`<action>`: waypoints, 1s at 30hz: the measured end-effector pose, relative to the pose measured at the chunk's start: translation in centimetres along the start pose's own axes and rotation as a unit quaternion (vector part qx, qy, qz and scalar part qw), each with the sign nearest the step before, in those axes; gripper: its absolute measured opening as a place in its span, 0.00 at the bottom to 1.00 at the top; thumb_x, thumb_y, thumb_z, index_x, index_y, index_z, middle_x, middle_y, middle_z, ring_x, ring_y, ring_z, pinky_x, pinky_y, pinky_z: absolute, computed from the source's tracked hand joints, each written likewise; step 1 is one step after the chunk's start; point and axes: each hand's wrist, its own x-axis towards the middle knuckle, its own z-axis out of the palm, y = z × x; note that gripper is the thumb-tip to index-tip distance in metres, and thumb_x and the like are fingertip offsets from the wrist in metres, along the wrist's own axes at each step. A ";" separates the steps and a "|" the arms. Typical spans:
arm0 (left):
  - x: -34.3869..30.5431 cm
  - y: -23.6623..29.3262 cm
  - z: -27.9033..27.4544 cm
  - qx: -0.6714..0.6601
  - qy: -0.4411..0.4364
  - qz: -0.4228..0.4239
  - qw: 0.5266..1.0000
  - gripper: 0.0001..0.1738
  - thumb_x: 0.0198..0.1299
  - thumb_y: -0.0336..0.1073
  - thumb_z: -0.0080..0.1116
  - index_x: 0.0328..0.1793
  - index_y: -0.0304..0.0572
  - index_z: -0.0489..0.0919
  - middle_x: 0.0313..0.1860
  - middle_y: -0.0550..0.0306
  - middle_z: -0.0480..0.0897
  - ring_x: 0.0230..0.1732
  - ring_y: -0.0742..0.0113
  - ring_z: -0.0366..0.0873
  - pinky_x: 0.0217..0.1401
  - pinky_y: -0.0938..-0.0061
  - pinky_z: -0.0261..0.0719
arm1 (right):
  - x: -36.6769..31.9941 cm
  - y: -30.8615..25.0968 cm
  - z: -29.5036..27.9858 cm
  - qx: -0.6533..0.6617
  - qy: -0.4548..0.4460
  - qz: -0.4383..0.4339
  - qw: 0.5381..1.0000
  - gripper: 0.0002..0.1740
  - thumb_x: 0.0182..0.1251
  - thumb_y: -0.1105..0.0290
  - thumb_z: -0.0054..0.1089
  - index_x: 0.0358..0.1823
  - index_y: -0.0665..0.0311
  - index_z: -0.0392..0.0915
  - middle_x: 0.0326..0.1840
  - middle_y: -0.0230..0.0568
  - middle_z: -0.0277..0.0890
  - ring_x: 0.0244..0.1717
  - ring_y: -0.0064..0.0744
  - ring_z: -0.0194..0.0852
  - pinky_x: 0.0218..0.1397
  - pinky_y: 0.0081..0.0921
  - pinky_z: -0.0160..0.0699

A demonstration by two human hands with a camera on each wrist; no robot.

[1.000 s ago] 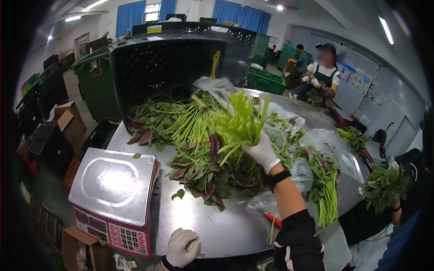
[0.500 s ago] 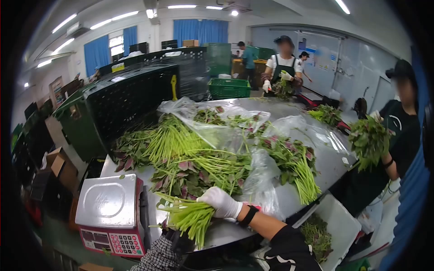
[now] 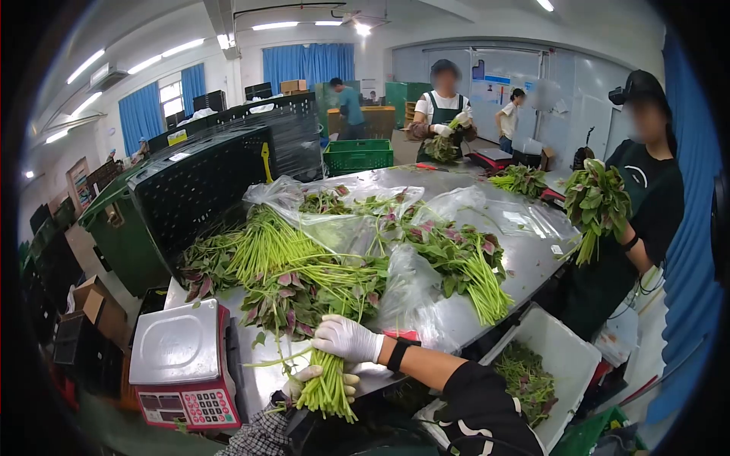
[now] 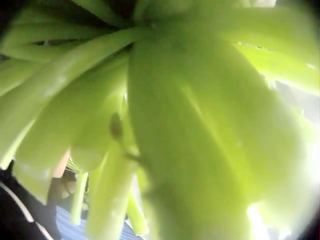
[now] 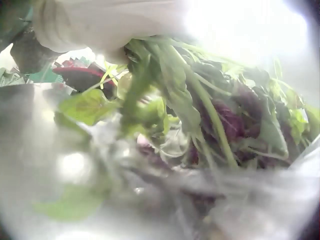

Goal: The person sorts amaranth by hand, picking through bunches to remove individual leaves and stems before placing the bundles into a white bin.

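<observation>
At the table's near edge, in the head view, a bunch of amaranth greens (image 3: 328, 387) has its pale green stem ends toward me. My right hand (image 3: 347, 339), white-gloved with a black wristband, grips it from above. My left hand (image 3: 303, 380), also gloved, holds the stems lower down, its fingers showing on both sides of them. Stem ends (image 4: 190, 140) fill the left wrist view and hide the left hand there. Below the right glove (image 5: 105, 22) in the right wrist view hang green and purple leaves (image 5: 225, 115).
A pile of amaranth (image 3: 266, 243) lies ahead beside clear plastic bags (image 3: 411, 292) and another bunch (image 3: 483, 285). A scale (image 3: 179, 346) stands at left, a black crate (image 3: 205, 190) behind. A white bin (image 3: 574, 357) is at right; two people (image 3: 646, 197) (image 3: 445, 114) hold greens.
My right hand has brought the bunch from over the pile down to the table's near edge. My left hand, earlier resting on the table, now holds the stems. The head view has turned right.
</observation>
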 end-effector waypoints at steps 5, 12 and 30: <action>-0.6 -0.2 5.7 0.023 -0.010 0.111 0.994 0.36 0.56 0.40 0.55 0.67 0.31 0.57 0.51 0.39 0.76 0.51 0.48 0.77 0.56 0.50 0.75 | 4.5 -1.3 -5.2 -0.028 0.009 -0.036 0.999 0.17 0.54 0.68 0.49 0.47 0.62 0.69 0.41 0.38 0.70 0.47 0.36 0.71 0.63 0.40 0.62; -0.1 -6.2 1.5 -0.059 0.068 0.125 0.988 0.33 0.56 0.37 0.56 0.67 0.39 0.59 0.51 0.45 0.74 0.53 0.49 0.75 0.62 0.50 0.71 | 0.8 -3.9 -2.5 -0.059 -0.055 0.043 0.996 0.22 0.54 0.69 0.49 0.52 0.62 0.68 0.51 0.45 0.68 0.57 0.42 0.66 0.68 0.44 0.56; 2.1 -13.6 -2.4 -0.047 0.038 0.156 0.986 0.33 0.61 0.44 0.51 0.69 0.35 0.59 0.60 0.39 0.71 0.61 0.48 0.70 0.65 0.51 0.67 | -9.3 -14.2 -5.0 0.095 -0.030 0.456 0.885 0.21 0.50 0.73 0.59 0.48 0.68 0.73 0.47 0.54 0.72 0.49 0.53 0.71 0.53 0.39 0.70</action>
